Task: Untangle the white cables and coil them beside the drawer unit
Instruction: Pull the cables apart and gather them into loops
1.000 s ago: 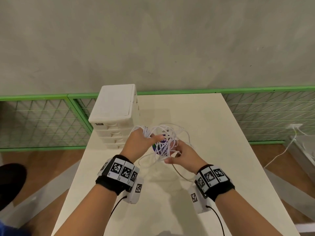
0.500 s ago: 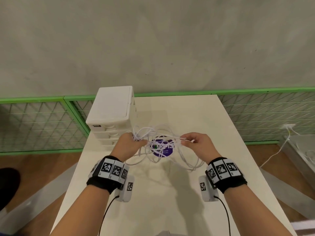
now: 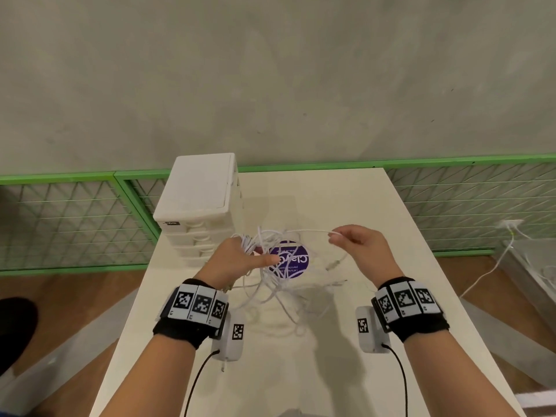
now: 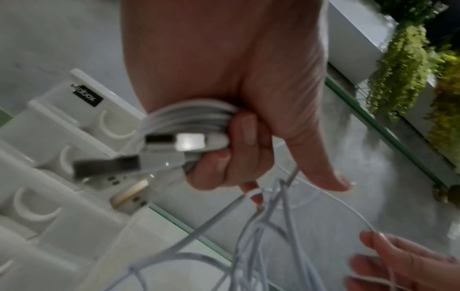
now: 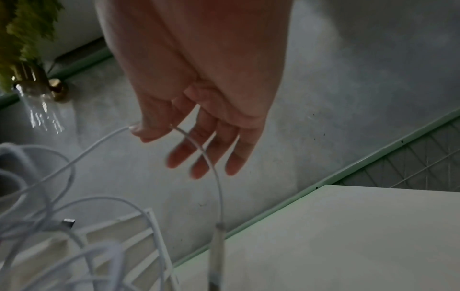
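Observation:
A tangle of thin white cables (image 3: 279, 278) hangs over the cream table (image 3: 346, 371), partly resting on it. My left hand (image 3: 237, 260) grips a bunch of cable loops (image 4: 189, 118) in curled fingers, with several USB plugs (image 4: 159, 141) sticking out. My right hand (image 3: 355, 245) pinches one white strand (image 5: 99, 143) between thumb and forefinger, its other fingers loosely spread. That strand (image 3: 307, 231) runs taut from the left hand's bunch to the right hand, and its plug end (image 5: 216, 256) dangles below. The white drawer unit (image 3: 201, 206) stands just left of the left hand.
A round purple sticker (image 3: 293, 260) lies on the table under the tangle. A green mesh fence (image 3: 466, 206) runs behind the table, against a grey wall. Wooden floor lies on both sides; another white cord (image 3: 493, 266) trails on the floor at right.
My hands have moved apart: the right hand has drawn one strand out to the right, away from the bunch. The left hand has stayed by the drawer unit holding the loops.

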A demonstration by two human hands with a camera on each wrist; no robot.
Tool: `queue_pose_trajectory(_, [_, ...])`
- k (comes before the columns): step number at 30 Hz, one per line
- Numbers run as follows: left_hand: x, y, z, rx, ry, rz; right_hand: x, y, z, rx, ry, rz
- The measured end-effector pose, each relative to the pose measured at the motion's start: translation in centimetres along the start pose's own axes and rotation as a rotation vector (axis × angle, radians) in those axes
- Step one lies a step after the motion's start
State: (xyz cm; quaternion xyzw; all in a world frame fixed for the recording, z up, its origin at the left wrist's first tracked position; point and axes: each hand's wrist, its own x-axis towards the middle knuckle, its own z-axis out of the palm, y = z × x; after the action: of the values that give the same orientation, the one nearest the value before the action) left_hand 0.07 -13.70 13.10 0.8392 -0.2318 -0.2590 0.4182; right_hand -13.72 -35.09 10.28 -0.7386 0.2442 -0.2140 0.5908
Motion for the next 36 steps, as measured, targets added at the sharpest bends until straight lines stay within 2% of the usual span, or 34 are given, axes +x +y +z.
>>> queue_pose_trajectory(2, [-0.2,0.0,-0.6,0.011,-0.063,0.016,0.0,-0.5,-0.2,0.094,0.047,0.004])
queue_pose_trajectory(6, [0.0,-0.2,-1.8,0.087,-0.097,-0.017,-0.2,-0.2,-0.3,0.068,0.182,-0.034])
queue_pose_trajectory(10, [-0.5,0.9,-2.3,0.144,-0.09,0.048,-0.1,-0.8,0.0,0.043,0.2,-0.099])
queue_pose_trajectory(13, [-1.0,1.8,-2.2,0.067,0.002,0.124,0.5,-1.2,0.3,-0.031,0.156,-0.154])
queue_pose_trajectory(16, [-1.2,3.0,-1.9,-0.018,0.114,0.15,1.2,-1.0,1.0,-0.16,0.091,-0.119])
queue_pose_trajectory(23, [-1.6,5.4,-1.7,-0.104,0.18,0.226,2.9,-1.2,2.9,-0.421,0.012,-0.126])
queue_pose_trajectory(24, [-1.6,5.5,-1.7,-0.115,0.196,0.232,2.7,-1.8,3.2,-0.403,0.016,-0.141])
queue_pose_trajectory(26, [-1.6,5.8,-1.6,-0.13,0.224,0.241,1.9,-3.3,3.7,-0.221,-0.034,-0.173])
queue_pose_trajectory(28, [-1.5,5.9,-1.5,-0.138,0.248,0.25,0.6,-4.8,4.6,-0.049,-0.172,-0.166])
queue_pose_trajectory(30, [-1.3,5.8,-1.2,-0.151,0.271,0.247,-0.6,-5.2,5.7,-0.069,-0.238,-0.173])
queue_pose_trajectory(34, [-1.2,5.7,-0.9,-0.125,0.27,0.241,-0.7,-4.6,6.6,-0.111,-0.099,-0.169])
queue_pose_trajectory(36, [-1.1,5.4,-1.1,-0.067,0.276,0.236,-0.4,-4.2,6.0,-0.117,-0.098,-0.161])
